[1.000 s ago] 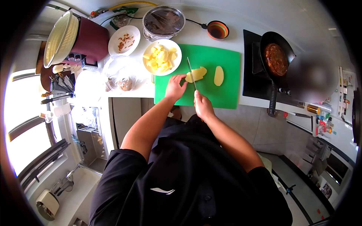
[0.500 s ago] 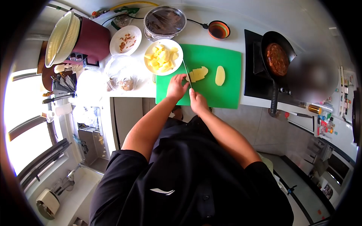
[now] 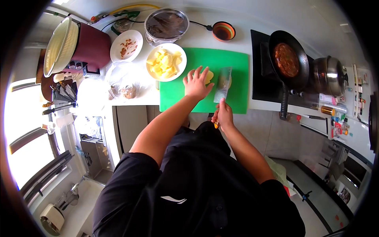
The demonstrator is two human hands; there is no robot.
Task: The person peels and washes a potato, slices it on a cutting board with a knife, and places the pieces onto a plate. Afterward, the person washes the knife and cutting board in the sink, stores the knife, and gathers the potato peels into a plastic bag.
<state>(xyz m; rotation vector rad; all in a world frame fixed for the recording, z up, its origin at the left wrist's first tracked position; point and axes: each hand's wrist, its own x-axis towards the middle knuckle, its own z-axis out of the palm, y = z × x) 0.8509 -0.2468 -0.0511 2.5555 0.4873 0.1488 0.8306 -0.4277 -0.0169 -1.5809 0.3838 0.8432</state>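
My left hand (image 3: 196, 84) lies with spread fingers over cut pale yellow pieces (image 3: 209, 77) that look like potato, mostly hidden under it. In my right hand (image 3: 224, 113), closed round its handle, is a knife (image 3: 222, 87) with its broad blade turned flat over the green cutting board (image 3: 233, 57). The blade covers most of another pale slice, whose edge shows at its right. A white bowl (image 3: 178, 75) of pale yellow chunks stands at the board's upper left corner.
Right of the board, a black pan (image 3: 302, 65) with reddish-brown food sits on the stove (image 3: 258, 93), beside a steel pot (image 3: 329, 76). Behind are a covered bowl (image 3: 166, 24) and a small orange-rimmed bowl (image 3: 224, 31). A plastic bag (image 3: 122, 81) lies left.
My left hand has moved right and spread over the pieces. The knife has left the cut pieces, shifted right and turned its blade flat. The view has shifted slightly.
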